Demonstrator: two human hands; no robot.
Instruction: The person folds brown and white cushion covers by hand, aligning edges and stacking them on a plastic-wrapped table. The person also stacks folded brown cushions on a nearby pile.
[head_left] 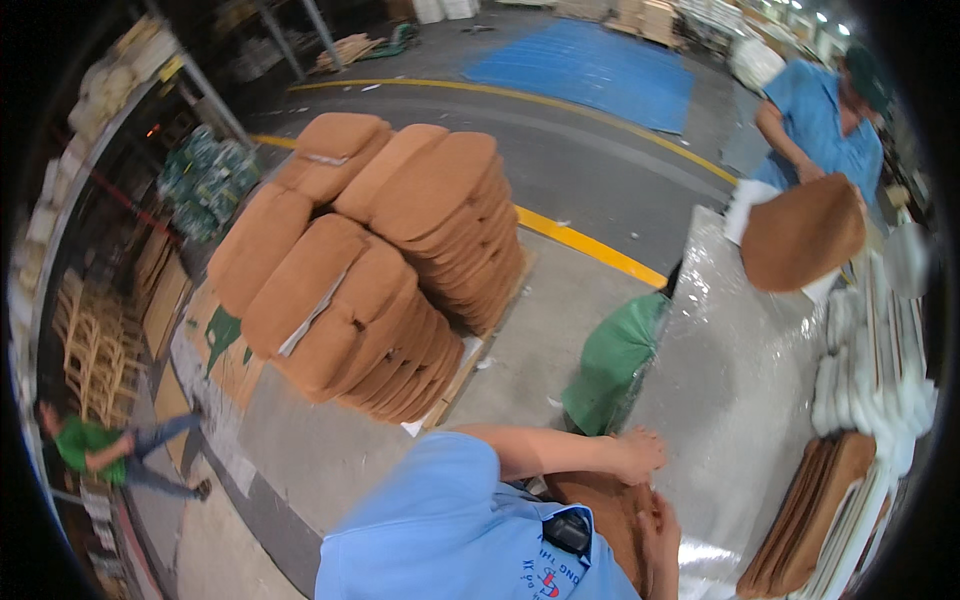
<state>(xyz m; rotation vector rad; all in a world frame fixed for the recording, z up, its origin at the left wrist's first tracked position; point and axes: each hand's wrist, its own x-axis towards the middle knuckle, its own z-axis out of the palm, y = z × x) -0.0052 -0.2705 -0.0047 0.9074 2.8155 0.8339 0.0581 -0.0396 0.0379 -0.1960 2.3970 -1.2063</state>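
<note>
A brown fabric seat pad (606, 508) is held upright against my body at the near edge of a plastic-covered table. My left hand (642, 456) is curled closed at the pad's upper edge. Lower down, my right hand (658, 528) grips the pad's table-side edge, with its fingers bent. My blue shirt and forearm hide part of the pad. The table's shiny clear cover (720, 380) lies just beyond both hands.
Across the table, a co-worker in blue holds another brown pad (805, 235). Brown pads (845, 500) and white foam pieces (860, 370) line its right side. A green sack (612, 365) hangs at its left edge. Tall pad stacks (340, 290) stand on a pallet; a person in green (110, 448) walks left.
</note>
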